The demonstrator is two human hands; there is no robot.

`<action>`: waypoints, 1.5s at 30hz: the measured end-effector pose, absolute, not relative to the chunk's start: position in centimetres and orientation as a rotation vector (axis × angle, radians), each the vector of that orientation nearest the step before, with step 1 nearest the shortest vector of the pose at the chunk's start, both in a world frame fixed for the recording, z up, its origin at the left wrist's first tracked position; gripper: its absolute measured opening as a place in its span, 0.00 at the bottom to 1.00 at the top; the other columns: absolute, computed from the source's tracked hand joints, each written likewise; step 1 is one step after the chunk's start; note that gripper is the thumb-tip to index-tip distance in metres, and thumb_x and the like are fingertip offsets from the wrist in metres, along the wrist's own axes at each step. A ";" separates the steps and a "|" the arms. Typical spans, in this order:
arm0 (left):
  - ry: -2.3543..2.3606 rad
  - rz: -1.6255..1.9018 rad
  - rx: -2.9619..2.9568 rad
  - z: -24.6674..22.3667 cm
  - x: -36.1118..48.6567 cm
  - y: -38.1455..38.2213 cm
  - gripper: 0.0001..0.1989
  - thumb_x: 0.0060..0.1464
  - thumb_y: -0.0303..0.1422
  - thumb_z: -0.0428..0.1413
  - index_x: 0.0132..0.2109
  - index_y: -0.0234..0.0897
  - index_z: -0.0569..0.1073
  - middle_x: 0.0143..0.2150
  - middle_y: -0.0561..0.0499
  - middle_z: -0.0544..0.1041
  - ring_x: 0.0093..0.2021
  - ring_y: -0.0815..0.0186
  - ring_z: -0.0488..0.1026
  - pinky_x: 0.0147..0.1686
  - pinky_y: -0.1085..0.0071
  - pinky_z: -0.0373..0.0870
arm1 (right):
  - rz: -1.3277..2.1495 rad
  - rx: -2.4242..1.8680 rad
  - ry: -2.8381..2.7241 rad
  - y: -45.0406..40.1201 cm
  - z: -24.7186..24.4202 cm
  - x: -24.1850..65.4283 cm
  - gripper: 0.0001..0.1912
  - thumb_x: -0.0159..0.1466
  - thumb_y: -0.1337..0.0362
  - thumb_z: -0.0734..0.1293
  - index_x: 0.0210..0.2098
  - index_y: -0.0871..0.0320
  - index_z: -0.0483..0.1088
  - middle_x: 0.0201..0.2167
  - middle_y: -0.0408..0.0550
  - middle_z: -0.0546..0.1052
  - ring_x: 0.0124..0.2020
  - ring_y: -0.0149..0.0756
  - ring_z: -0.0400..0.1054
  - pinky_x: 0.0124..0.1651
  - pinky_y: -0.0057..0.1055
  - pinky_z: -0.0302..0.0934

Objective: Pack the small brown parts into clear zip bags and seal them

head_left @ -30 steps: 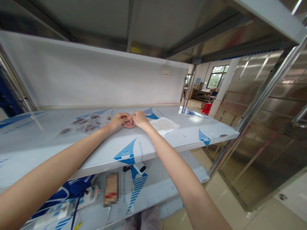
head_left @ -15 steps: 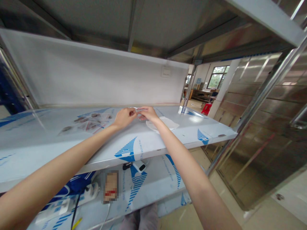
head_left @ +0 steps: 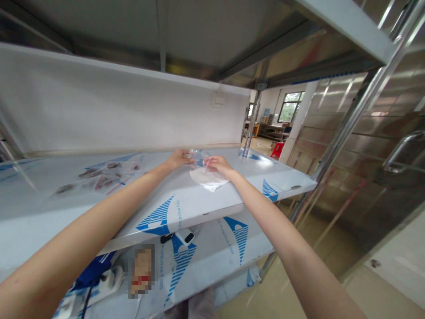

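Observation:
A clear plastic bag [head_left: 198,156] is stretched between my two hands above the metal shelf [head_left: 186,197]. My left hand [head_left: 179,158] pinches the bag's left side. On its other side, my right hand [head_left: 219,165] has its fingers closed at the bag, partly seen through the film. Just below them a white sheet-like piece [head_left: 209,178] lies on the shelf, its upper part hidden behind the bag and my right hand. Left of my hands lie several small clear bags [head_left: 102,179] with brown contents and red seal strips.
On the lower shelf [head_left: 212,252] are a small white device [head_left: 185,237], white power strips [head_left: 109,281], blue cloth [head_left: 94,271] and a blurred-out object [head_left: 142,272]. A metal post [head_left: 345,115] stands at the right, and another shelf [head_left: 199,40] hangs overhead.
My hands have moved apart, and the clear bag now shows spread between them. The right hand has shifted toward the right, over the white piece. The view has turned slightly right.

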State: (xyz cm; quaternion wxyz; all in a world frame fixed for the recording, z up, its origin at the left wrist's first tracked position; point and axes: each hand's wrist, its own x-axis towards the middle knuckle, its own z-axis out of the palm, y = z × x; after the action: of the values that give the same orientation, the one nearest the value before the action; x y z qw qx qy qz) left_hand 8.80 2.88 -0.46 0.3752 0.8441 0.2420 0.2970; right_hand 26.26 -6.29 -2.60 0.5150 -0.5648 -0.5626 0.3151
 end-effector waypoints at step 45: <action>0.688 0.986 2.414 -0.5 9.6 0.2 0.05 0.48 0.29 0.53 0.33 0.31 0.70 0.26 0.49 0.76 0.21 0.71 0.68 0.24 0.76 0.63 | 0.871 -1.267 -1.137 -6.0 -4.2 27.9 0.10 0.48 0.82 0.68 0.22 0.61 0.72 0.20 0.42 0.75 0.24 0.27 0.70 0.44 0.32 0.66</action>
State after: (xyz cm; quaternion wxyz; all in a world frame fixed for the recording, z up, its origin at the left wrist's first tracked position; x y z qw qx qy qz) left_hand 9.63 0.19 -0.49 0.2207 0.8731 0.2489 0.3565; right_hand 27.86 -5.96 -4.25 0.5768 -0.5413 -0.4858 0.3720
